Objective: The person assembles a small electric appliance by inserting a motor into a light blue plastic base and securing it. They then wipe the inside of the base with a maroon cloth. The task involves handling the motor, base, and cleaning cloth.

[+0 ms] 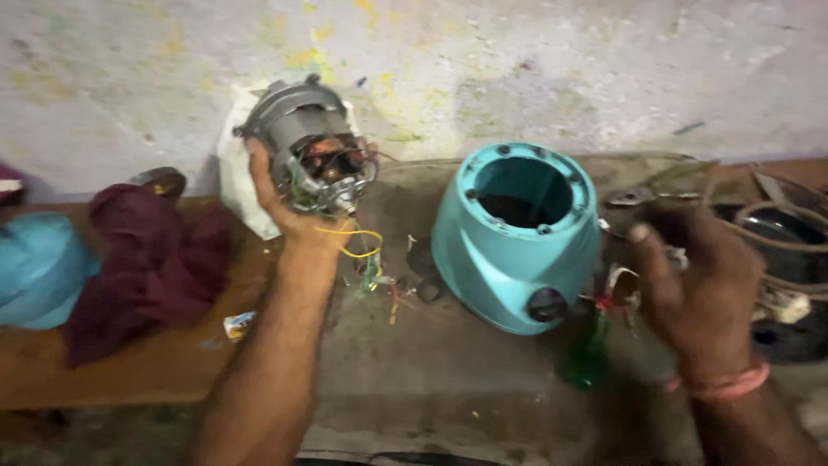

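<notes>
— What are the hands doing?

— The left hand (278, 194) is raised and closed around a motor (309, 147), fingers wrapped behind its body. The right hand (700, 276) is blurred; its fingers curl loosely around some small parts, but I cannot tell whether it actually grips them.

— Describe the motor.

— A stubby grey metal cylinder with a ribbed cast end. The open end faces the camera and shows coppery windings and a tangle of thin wires. Yellow wires (358, 242) loop down from it past the wrist. It is held up in front of the wall, above the bench.

— And next to it?

— To the right, a turquoise plastic housing (516, 237) lies tilted on the bench, smooth and tapered, with a wide round opening at its top and a black round knob (547, 304) low on its side. It is hollow and dark inside.

— Further out?

— A white plastic bag (235, 168) behind the motor, a crumpled maroon cloth (147, 259) on the brown wooden bench (129, 371), and a light blue rounded thing (39, 267) at the left edge. At far right, a coil of rubbery tan belt (780, 216) over dark parts. The wall (517, 69) is rough whitish plaster, stained with yellow flecks.
</notes>
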